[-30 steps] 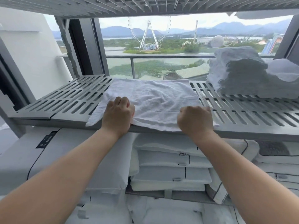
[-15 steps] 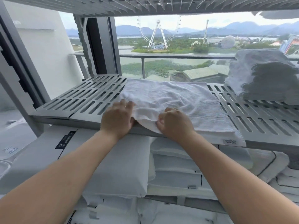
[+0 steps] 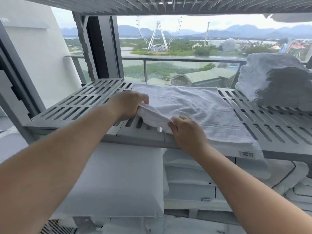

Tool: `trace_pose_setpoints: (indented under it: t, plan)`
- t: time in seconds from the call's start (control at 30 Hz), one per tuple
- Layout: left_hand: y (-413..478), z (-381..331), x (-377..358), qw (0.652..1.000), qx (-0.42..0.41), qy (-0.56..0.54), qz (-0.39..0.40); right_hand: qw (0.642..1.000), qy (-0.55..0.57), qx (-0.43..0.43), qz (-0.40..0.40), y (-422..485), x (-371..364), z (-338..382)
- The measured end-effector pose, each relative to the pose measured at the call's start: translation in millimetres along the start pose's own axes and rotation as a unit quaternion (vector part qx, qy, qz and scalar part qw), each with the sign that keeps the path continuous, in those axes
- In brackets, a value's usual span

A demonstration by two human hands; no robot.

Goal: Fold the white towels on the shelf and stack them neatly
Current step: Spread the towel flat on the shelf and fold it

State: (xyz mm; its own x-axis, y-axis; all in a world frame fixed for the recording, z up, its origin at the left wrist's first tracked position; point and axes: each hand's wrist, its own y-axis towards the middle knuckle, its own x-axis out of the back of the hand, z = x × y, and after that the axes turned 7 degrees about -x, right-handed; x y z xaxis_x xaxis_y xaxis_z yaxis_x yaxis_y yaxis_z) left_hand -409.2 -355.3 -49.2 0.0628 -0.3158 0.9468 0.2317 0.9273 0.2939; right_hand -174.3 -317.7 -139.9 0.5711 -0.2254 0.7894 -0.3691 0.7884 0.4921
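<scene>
A white towel [image 3: 199,107] lies spread on the grey slatted shelf [image 3: 81,105], its near right corner with a label hanging over the front edge. My left hand [image 3: 128,103] grips the towel's left edge, lifted a little off the slats. My right hand [image 3: 187,132] pinches the same edge nearer the shelf's front. Between the two hands the edge is raised and bunched. A stack of folded white towels [image 3: 273,81] stands on the shelf at the right.
Another slatted shelf [image 3: 168,5] hangs close overhead. Below the working shelf lie white pillows [image 3: 114,179] and folded bedding [image 3: 189,186]. Behind the shelf is a window with a dark frame post [image 3: 101,48] at the back left.
Both hands moved to the towel's left edge and lifted it, uncovering slats at the near left. My right hand shifted left from the near right part. The view swung left.
</scene>
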Motion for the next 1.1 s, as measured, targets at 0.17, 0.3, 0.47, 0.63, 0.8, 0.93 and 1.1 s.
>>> trace_pose_setpoints:
  t: [0.17,0.3,0.47,0.63,0.8,0.93,1.1]
  plan:
    - [-1.9,7.4,11.8,0.996,0.08,0.004,-0.045,0.998,0.055,-0.006,-0.041,-4.1,-0.9,-6.8]
    - [-24.9,3.0,-11.8,0.984,0.166,-0.042,-0.058,0.995,0.049,0.013,-0.08,-11.0,-2.7,-7.3]
    - [-45.9,15.0,-21.2,0.943,0.309,-0.127,0.006,0.996,0.013,0.069,-0.058,-6.6,-1.7,-8.7]
    - [-50.6,14.0,-15.5,0.912,0.359,-0.193,0.055,0.986,-0.031,0.163,-0.036,-12.8,1.2,-15.7]
    - [-49.3,9.6,-16.7,0.913,0.34,-0.216,0.066,0.994,0.064,0.073,-0.048,-1.6,12.4,10.8]
    - [-47.5,13.1,-13.9,0.904,0.322,-0.269,0.077,0.994,0.058,0.09,-0.025,19.3,6.1,58.5]
    - [-52.7,25.0,8.6,0.861,0.323,-0.39,0.049,0.996,-0.001,0.061,0.063,50.7,-20.8,98.5]
